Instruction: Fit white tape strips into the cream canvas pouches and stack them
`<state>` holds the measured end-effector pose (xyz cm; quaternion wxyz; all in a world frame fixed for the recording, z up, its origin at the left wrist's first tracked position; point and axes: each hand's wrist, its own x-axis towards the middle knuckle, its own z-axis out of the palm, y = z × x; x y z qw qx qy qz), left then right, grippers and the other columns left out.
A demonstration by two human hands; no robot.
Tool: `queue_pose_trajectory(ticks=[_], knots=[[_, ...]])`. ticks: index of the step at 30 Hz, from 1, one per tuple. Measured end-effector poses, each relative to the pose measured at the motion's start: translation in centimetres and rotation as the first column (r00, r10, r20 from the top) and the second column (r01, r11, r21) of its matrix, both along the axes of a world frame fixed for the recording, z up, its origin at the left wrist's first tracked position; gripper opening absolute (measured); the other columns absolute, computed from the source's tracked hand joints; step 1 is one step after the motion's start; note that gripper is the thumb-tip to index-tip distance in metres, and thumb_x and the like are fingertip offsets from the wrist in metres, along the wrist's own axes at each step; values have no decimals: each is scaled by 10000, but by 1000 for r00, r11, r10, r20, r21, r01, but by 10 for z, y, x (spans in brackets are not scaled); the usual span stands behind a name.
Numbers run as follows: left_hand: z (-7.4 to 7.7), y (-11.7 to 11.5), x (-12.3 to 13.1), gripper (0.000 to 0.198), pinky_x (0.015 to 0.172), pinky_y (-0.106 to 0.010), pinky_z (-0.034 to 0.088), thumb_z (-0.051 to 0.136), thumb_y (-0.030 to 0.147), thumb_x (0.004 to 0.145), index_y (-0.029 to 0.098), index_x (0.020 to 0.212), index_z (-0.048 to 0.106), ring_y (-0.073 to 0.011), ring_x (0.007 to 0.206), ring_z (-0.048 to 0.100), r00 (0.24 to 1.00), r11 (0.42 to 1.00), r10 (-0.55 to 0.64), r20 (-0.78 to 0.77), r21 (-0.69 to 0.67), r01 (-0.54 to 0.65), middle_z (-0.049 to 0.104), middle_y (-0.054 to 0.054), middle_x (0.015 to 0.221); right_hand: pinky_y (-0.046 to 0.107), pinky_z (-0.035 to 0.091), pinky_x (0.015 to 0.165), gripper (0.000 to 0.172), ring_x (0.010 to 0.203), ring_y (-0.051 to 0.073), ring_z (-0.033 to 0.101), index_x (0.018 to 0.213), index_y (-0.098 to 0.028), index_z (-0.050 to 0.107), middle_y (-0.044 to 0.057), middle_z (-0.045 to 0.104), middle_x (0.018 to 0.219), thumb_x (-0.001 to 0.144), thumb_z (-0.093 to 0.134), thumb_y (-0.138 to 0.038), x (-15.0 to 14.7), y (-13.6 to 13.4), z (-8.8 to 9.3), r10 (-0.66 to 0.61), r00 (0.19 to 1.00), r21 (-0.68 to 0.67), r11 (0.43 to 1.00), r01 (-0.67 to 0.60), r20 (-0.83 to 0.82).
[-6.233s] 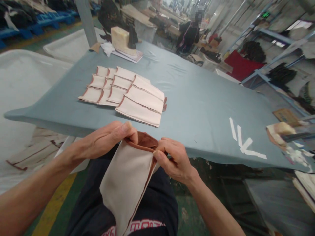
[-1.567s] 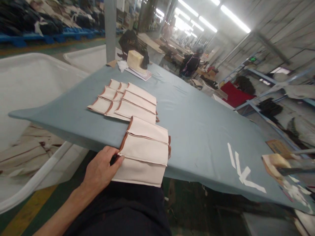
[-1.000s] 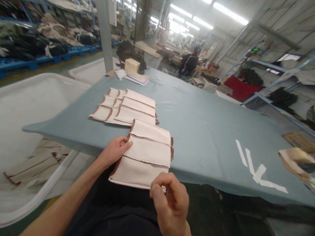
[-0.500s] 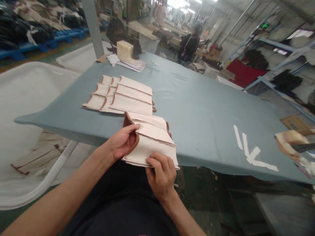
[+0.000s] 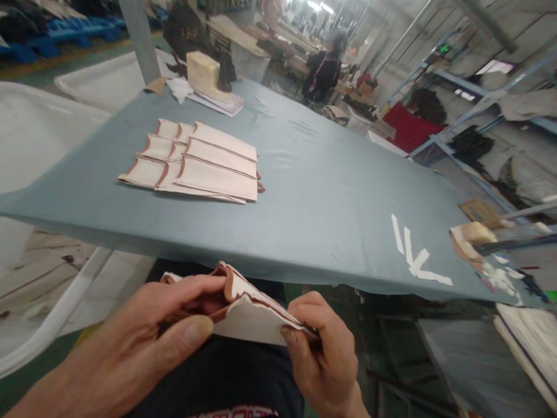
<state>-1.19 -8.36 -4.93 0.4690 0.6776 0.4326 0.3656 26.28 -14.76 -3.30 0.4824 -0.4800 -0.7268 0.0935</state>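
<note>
A cream fabric pouch [image 5: 256,323] with brown edging is held in front of my body, just off the table's near edge. My left hand [image 5: 174,316] grips its left end, with the fingers at the brown-trimmed opening and the thumb on the near side. At the other end, my right hand [image 5: 324,342] pinches the folded fabric between thumb and fingers. The layers bulge and hide part of my left fingers. Farther back on the table lies a group of similar cream pouches [image 5: 217,177], overlapping in rows with their brown curved edges facing left.
A blue-grey cloth covers the table [image 5: 304,220]. White strips [image 5: 409,252] lie at its right, near a cardboard box [image 5: 481,213] and scraps. A yellowish block [image 5: 202,72] stands at the far left. White bins [image 5: 26,128] flank the left side. A person [image 5: 324,72] sits farther off.
The pouches under my hands have left the table edge. One is now lifted towards me and tilted, its opening spread by my left hand. My right hand has moved from lying on top to pinching.
</note>
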Motion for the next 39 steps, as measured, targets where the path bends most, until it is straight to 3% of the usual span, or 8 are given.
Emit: queue_pose_trajectory(ticks=[3, 6, 13, 19, 21, 25, 33, 39], knots=[[-4, -11, 13, 382, 853, -240, 706, 743, 576, 1060, 326, 1287, 923, -276, 982, 888, 994, 997, -82, -75, -7, 82, 933, -37, 1131, 232, 549, 587, 158, 678, 142, 752, 1110, -257, 675, -8, 780, 823, 1234, 581, -283, 4, -3, 3, -12, 1000, -11, 1000, 13, 28], [5, -12, 31, 223, 669, -190, 634, 752, 466, 1073, 327, 1061, 926, -207, 742, 822, 979, 982, -178, -101, 45, 183, 892, 14, 890, 239, 576, 593, 122, 682, 150, 771, 1121, -257, 689, 2, 804, 846, 1210, 607, -249, 12, -9, 6, -52, 994, 3, 999, 52, 97], [-3, -8, 44, 259, 654, -214, 553, 678, 362, 1118, 270, 949, 852, -175, 728, 785, 994, 963, -22, -110, 264, 51, 859, 19, 859, 278, 641, 658, 107, 736, 182, 808, 1149, -252, 700, 51, 840, 909, 1170, 642, -164, 13, -6, -28, -93, 973, 97, 993, 74, 211], [-11, 8, 34, 377, 765, -279, 585, 582, 421, 1142, 225, 880, 770, -223, 835, 731, 976, 986, -161, -145, 27, 166, 822, -34, 911, 297, 561, 668, 89, 743, 181, 729, 1049, -241, 709, 37, 806, 890, 1111, 686, -183, -1, 4, -50, 46, 995, -172, 985, -31, 84], [-14, 10, 30, 374, 750, -283, 588, 571, 427, 1138, 223, 907, 783, -228, 832, 735, 965, 975, -220, -140, -65, 213, 824, -36, 915, 287, 542, 660, 34, 716, 164, 682, 1044, -236, 719, 18, 781, 875, 1075, 719, -250, -5, 8, -50, 56, 994, -385, 919, -86, -89], [-21, 7, 25, 341, 746, -282, 572, 548, 399, 1136, 234, 983, 804, -218, 824, 759, 951, 963, -256, -175, -133, 235, 843, -22, 932, 271, 528, 667, 269, 714, 143, 612, 1015, -236, 684, -9, 719, 861, 992, 827, -464, -13, 21, -48, 19, 901, -651, 684, -328, -434], [-8, 7, 24, 290, 664, -263, 557, 615, 369, 1050, 247, 893, 826, -214, 727, 756, 961, 981, -184, -205, -94, 168, 838, -2, 813, 229, 344, 571, 630, 630, 102, 395, 869, -245, 572, -99, 511, 699, 798, 1000, -703, -29, 51, -44, -70, 719, -684, 383, -621, -692], [5, 15, 25, 284, 692, -256, 599, 688, 403, 1012, 238, 844, 847, -224, 743, 768, 977, 974, -174, -125, -170, 152, 857, -11, 798, 225, 324, 556, 680, 600, 94, 402, 866, -249, 556, -103, 518, 676, 790, 985, -771, -29, 56, -39, -85, 658, -648, 309, -696, -748]])
